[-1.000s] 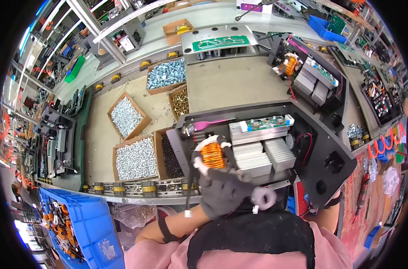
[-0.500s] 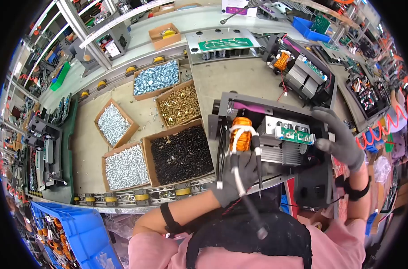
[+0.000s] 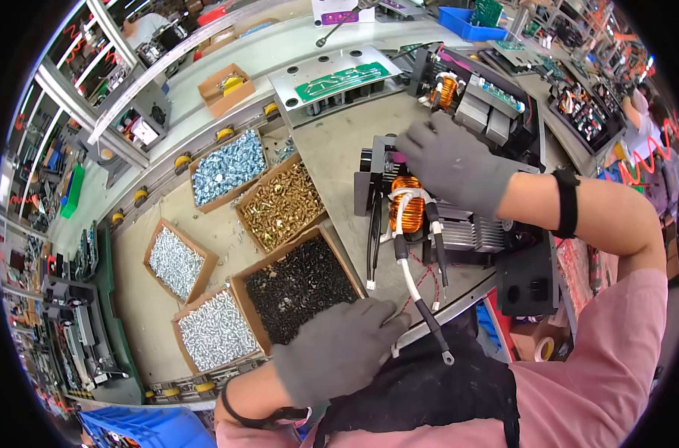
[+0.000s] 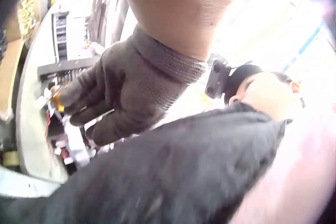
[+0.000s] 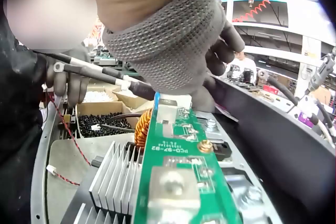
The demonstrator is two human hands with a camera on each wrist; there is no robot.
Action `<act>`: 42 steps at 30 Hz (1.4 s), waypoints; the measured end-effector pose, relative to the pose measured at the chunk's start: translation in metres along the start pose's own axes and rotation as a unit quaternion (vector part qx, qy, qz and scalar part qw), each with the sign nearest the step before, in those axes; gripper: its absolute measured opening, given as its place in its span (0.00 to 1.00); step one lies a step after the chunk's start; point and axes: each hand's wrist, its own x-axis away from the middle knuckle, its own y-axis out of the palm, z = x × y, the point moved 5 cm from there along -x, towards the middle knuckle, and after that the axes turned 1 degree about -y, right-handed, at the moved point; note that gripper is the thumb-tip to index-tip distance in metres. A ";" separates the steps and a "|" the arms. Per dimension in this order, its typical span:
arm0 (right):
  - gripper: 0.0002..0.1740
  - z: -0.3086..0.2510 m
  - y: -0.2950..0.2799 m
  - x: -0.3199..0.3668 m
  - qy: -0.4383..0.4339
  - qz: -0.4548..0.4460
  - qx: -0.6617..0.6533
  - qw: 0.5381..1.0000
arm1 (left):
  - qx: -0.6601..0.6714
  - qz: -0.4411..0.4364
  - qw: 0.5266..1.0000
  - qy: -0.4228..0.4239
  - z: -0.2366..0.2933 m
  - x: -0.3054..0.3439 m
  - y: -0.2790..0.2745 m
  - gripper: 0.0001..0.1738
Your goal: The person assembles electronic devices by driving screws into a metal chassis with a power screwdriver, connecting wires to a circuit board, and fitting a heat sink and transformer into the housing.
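A black metal case [image 3: 530, 280] holds silver heat sinks [image 3: 470, 229], a green circuit board [image 5: 173, 169] and an orange-wound coil [image 3: 407, 213]. My gloved right hand [image 3: 459, 168] reaches across the coil end and grips the case's far wall [image 5: 247, 95], fingers bent over its top edge; the hand hides part of this wall. Thick black-and-white cables [image 3: 418, 295] with a ring lug run from the coil past the table's front edge. My gloved left hand [image 3: 343, 347] holds nothing; its fingers are relaxed near the front edge, beside the box of black screws [image 3: 298, 284].
Cardboard boxes of brass screws [image 3: 280, 201], bluish screws [image 3: 229, 168] and silver screws [image 3: 216, 332] stand on the left. A second black case [image 3: 537, 123] sits at the back right. A metal plate with a green board [image 3: 339, 78] lies behind. A blue crate [image 3: 149, 429] is lower left.
My left hand has left the coil and moved down and left. The right hand has crossed from the case's right side to its far wall. The case has turned and shifted right.
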 end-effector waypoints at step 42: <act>0.10 0.082 0.054 0.055 0.272 -0.012 -0.845 0.461 | -0.139 0.224 0.961 0.082 -0.083 -0.125 -0.071 0.25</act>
